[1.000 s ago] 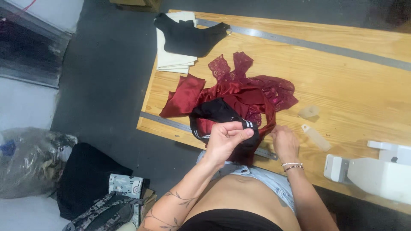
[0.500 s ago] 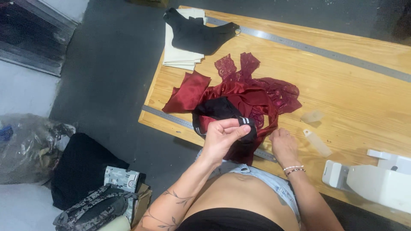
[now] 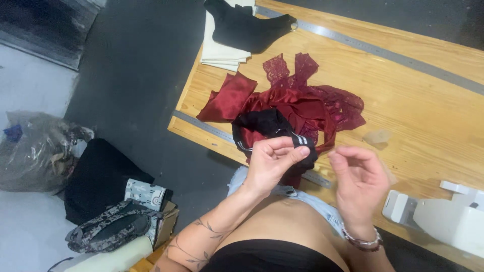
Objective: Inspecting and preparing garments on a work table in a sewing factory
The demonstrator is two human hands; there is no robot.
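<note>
Fingers of the left hand (image 3: 272,163) pinch a small black fabric piece with a white-striped elastic edge (image 3: 269,128) at the near edge of a light wooden counter (image 3: 428,116), seen from above by the person's head camera. The black piece lies on top of a crumpled heap of dark red satin and lace cloth (image 3: 302,103), and part of its band is hidden behind the thumb and forefinger. The right hand (image 3: 355,176) hovers just beside it, fingers curled loosely and thumb near the forefinger; whether anything thin is held between them cannot be made out. A beaded bracelet (image 3: 362,242) circles that wrist.

Two long metal rulers lie flat on the counter: one (image 3: 212,130) along the near edge, partly covered by the red cloth, another (image 3: 383,53) along the far side. A black garment (image 3: 247,27) rests on folded cream fabric (image 3: 217,50) at the far corner, both cut off by the top of the frame. A small translucent scrap (image 3: 378,137) lies on the bare wood, its kind hard to tell. A white machine (image 3: 443,216) is cut off at the right edge. On the dark floor (image 3: 141,65) beside the counter sit a clear plastic bag of scraps (image 3: 35,151) and a camouflage-patterned bag (image 3: 108,231).
</note>
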